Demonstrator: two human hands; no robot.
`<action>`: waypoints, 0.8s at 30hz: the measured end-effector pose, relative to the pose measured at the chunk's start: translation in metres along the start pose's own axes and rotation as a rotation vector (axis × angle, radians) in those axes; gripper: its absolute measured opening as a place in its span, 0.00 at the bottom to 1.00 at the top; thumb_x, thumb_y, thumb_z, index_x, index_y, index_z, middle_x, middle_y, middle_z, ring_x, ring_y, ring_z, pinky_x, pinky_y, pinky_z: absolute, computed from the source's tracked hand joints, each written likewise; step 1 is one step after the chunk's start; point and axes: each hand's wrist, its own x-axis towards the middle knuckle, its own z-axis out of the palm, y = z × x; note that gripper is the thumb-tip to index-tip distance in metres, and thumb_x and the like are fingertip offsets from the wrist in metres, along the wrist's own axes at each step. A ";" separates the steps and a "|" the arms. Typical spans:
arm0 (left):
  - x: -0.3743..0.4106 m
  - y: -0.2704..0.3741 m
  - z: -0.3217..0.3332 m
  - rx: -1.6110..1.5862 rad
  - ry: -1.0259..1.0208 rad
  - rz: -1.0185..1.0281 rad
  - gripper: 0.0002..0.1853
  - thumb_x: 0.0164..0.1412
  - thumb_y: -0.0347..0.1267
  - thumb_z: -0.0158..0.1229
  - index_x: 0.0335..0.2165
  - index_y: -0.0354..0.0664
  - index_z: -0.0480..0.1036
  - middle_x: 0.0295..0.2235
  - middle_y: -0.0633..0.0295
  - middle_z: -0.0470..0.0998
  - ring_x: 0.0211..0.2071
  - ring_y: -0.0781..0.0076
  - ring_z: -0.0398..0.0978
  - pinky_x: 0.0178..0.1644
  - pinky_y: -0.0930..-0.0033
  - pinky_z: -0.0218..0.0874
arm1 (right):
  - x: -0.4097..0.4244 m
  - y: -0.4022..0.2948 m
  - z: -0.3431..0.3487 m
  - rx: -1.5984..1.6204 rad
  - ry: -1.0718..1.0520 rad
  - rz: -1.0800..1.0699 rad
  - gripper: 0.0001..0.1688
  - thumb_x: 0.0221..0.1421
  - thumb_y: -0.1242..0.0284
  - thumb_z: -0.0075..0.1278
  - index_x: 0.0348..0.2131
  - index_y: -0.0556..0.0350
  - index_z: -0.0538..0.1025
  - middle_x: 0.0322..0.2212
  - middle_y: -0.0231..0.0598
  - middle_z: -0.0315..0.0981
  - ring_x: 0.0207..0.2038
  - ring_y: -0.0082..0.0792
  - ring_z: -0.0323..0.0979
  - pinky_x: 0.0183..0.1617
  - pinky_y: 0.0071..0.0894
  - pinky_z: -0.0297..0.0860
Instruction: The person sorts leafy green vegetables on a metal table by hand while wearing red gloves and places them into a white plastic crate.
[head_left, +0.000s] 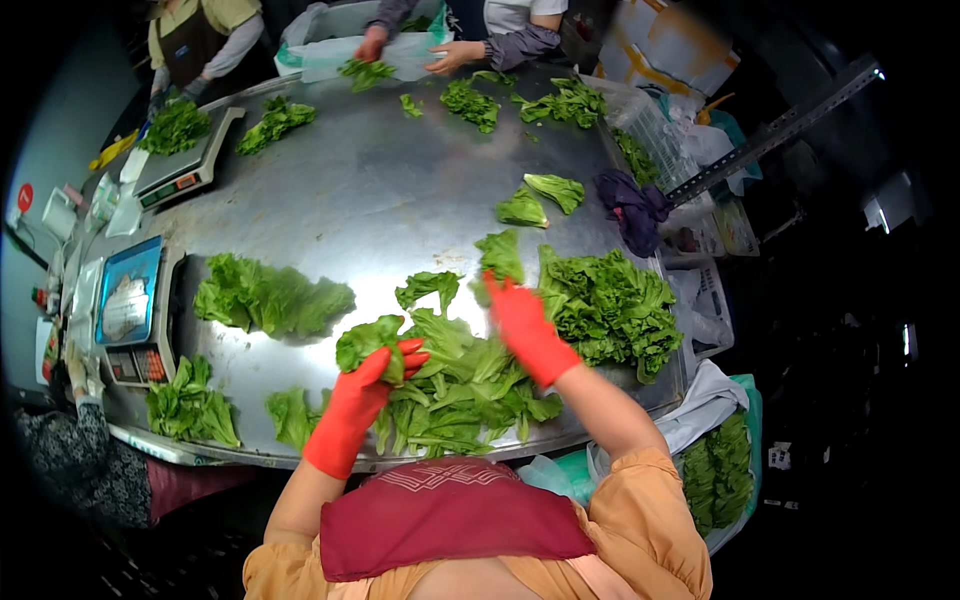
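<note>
In a red rubber glove, my left hand (364, 397) grips a small bunch of green leaf lettuce (369, 341) above the metal table. My right hand (529, 330), gloved the same way, reaches forward with its fingertips at a loose lettuce leaf (501, 253); blur hides whether the fingers hold it. Between and below both hands lies a pile of loose leaves (465, 397). A larger heap of lettuce (611, 307) sits right of my right hand. To the left of my hands rests a long lettuce bunch (270, 296).
Two digital scales (135, 315) stand along the left side; the far scale (187, 161) bears lettuce. Co-workers' hands (457, 56) work at the far edge beside a plastic-lined bin (337, 56). A perforated metal post (772, 131) rises at right, near a purple cloth (634, 210).
</note>
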 end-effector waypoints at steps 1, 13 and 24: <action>-0.001 0.001 -0.005 -0.005 0.033 0.007 0.29 0.59 0.37 0.48 0.56 0.37 0.52 0.46 0.50 0.69 0.47 0.56 0.69 0.52 0.60 0.57 | -0.017 -0.009 0.007 -0.027 0.094 -0.157 0.38 0.45 0.76 0.47 0.57 0.46 0.56 0.47 0.61 0.61 0.39 0.49 0.70 0.38 0.41 0.70; 0.024 0.000 -0.010 0.033 0.084 -0.101 0.35 0.57 0.43 0.50 0.57 0.38 0.50 0.46 0.53 0.70 0.46 0.61 0.69 0.52 0.62 0.55 | 0.103 0.079 -0.026 0.229 0.278 0.416 0.33 0.51 0.65 0.45 0.56 0.51 0.58 0.39 0.49 0.70 0.41 0.47 0.69 0.41 0.42 0.67; 0.050 0.008 -0.015 -0.011 0.031 -0.172 0.35 0.58 0.42 0.48 0.57 0.35 0.49 0.47 0.54 0.69 0.49 0.59 0.67 0.57 0.58 0.51 | 0.055 0.035 -0.039 1.662 -0.026 0.341 0.27 0.58 0.55 0.40 0.43 0.61 0.66 0.27 0.44 0.73 0.21 0.27 0.70 0.19 0.20 0.63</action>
